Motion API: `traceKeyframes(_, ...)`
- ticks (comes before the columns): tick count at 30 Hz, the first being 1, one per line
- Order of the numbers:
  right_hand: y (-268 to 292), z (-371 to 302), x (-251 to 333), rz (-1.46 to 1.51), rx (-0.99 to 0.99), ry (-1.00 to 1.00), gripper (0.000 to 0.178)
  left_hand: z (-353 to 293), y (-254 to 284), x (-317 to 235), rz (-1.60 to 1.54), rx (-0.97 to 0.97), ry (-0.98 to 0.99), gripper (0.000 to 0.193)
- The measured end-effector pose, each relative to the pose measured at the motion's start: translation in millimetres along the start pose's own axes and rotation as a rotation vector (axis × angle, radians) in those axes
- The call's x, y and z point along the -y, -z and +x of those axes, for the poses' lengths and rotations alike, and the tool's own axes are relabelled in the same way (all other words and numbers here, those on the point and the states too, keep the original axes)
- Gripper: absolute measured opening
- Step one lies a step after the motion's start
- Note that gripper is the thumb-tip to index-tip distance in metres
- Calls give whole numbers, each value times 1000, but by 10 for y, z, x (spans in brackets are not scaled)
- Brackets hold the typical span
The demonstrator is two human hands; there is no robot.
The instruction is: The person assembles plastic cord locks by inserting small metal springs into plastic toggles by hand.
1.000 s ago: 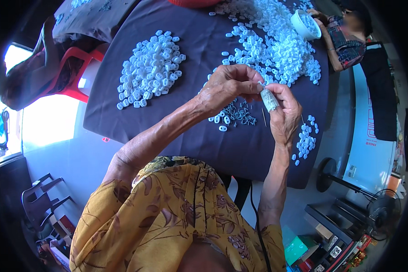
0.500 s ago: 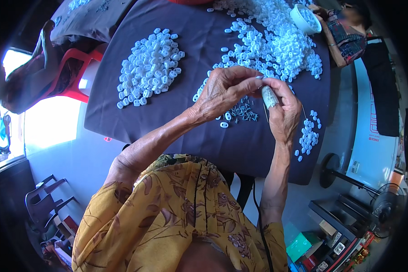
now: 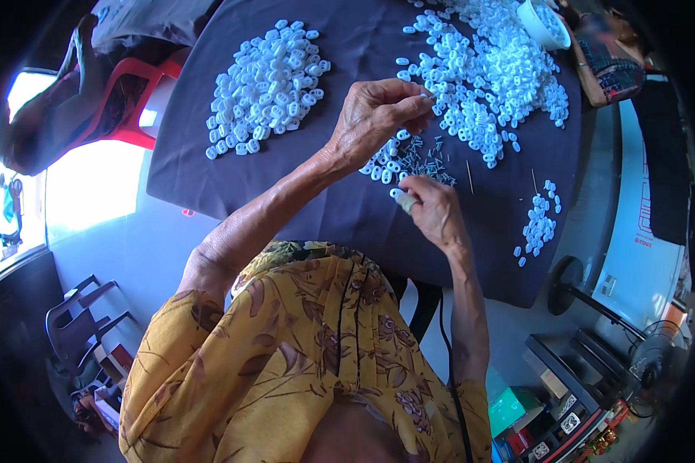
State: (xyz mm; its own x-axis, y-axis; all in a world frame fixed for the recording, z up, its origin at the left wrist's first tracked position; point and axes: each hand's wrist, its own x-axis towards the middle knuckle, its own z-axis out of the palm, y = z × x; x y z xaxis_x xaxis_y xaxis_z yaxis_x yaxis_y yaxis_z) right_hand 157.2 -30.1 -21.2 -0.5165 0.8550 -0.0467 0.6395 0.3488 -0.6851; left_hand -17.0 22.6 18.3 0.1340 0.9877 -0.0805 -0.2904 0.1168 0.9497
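Observation:
My left hand (image 3: 382, 119) is closed over the table, thumb and index finger pinched at a tiny pale thing I cannot make out. Lower and to its right, my right hand (image 3: 434, 210), with a pale wrap on one finger, has its fingertips closed at a white oval two-holed plastic piece (image 3: 394, 193). Between the hands lie small dark pins (image 3: 425, 160) in a loose heap, with several white oval pieces (image 3: 378, 166) beside them. A thin metal rod (image 3: 470, 177) rests right of the pins.
A dark cloth covers the table (image 3: 347, 224). White pieces form a pile (image 3: 266, 89) at left and a larger pile (image 3: 510, 77) at far right, near a white bowl (image 3: 544, 25). A small group (image 3: 539, 225) lies at the right edge. Another person (image 3: 606, 58) sits at far right.
My hands have come apart. The right hand has moved down and left to the white piece near the pins; the left stays pinched above. The view has shifted slightly.

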Motion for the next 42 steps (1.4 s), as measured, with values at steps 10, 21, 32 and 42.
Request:
traceKeyframes(10, -53, -34, -51, 57, -92, 105, 13, -38, -31, -108, -60, 52, 18, 20)
traceKeyframes(21, 692, 406, 363, -192, -605, 199, 29, -38, -287, -95, -269, 40, 84, 20)
traceKeyframes(32, 857, 387, 360, 484, -463, -57, 23, 13, -309, -195, -136, 151, 76, 22)
traceKeyframes(42, 894, 402, 422, 652, -453, -80, 23, -10, -284, -253, -131, 174, 60, 25)
